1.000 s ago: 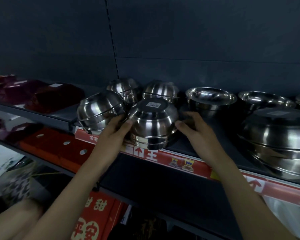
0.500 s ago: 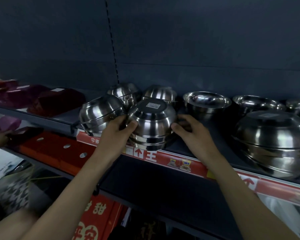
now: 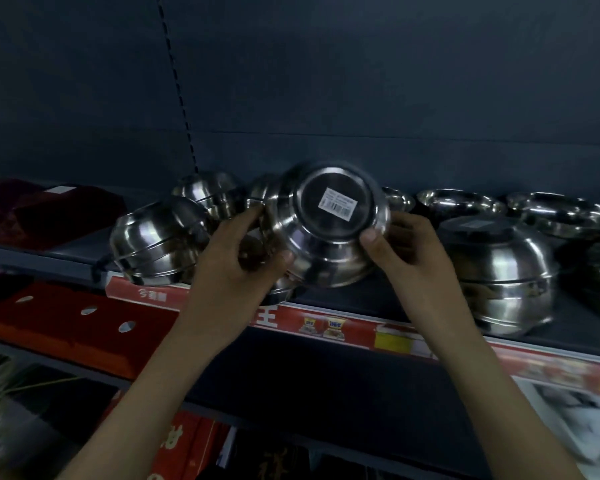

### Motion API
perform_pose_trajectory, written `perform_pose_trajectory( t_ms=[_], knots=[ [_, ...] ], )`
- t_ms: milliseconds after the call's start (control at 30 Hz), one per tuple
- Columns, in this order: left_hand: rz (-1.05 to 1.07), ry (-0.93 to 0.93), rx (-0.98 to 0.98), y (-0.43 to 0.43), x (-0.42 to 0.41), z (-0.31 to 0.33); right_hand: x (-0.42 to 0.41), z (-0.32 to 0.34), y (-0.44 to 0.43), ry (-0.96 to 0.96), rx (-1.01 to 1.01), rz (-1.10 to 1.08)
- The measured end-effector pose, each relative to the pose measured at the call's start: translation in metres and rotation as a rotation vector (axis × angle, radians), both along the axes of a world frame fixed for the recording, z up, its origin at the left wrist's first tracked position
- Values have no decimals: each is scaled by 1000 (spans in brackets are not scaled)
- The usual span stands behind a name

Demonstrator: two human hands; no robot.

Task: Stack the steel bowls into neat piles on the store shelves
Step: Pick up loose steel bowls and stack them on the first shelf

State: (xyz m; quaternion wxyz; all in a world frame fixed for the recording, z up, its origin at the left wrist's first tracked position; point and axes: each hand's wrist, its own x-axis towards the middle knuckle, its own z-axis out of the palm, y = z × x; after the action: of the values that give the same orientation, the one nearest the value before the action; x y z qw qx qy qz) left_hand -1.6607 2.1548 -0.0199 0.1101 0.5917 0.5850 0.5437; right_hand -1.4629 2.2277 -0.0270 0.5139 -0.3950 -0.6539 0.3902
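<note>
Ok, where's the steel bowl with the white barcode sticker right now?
Head view, centre: the stickered steel bowl is tilted base-out, gripped between left hand and right hand above the dark shelf.

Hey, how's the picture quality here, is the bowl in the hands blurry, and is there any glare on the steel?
Head view: dim overall, back wall nearly black; the held bowl smears with motion blur along its upper left rim, its barcode label visible but unreadable; bright glare streaks on the bowl stack at right; the wide-angle lens bends the red price strip.
</note>
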Motion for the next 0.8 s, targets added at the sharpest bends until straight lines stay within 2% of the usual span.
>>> perform_pose_trajectory(
  t_ms=[133, 333, 467, 800],
  knots=[
    [-85, -7, -27, 2, 17, -11, 25, -7, -7, -28, -4, -62],
    [-180, -96, -43, 5, 35, -24, 43, -25, -18, -54, 109, -104],
    [-178, -83, -103, 6, 37, -34, 42, -38, -15, -184, 211, -198],
    [-159, -106, -172, 2, 33, -48, 25, -62, -25, -123, 285, -273]
  ],
)
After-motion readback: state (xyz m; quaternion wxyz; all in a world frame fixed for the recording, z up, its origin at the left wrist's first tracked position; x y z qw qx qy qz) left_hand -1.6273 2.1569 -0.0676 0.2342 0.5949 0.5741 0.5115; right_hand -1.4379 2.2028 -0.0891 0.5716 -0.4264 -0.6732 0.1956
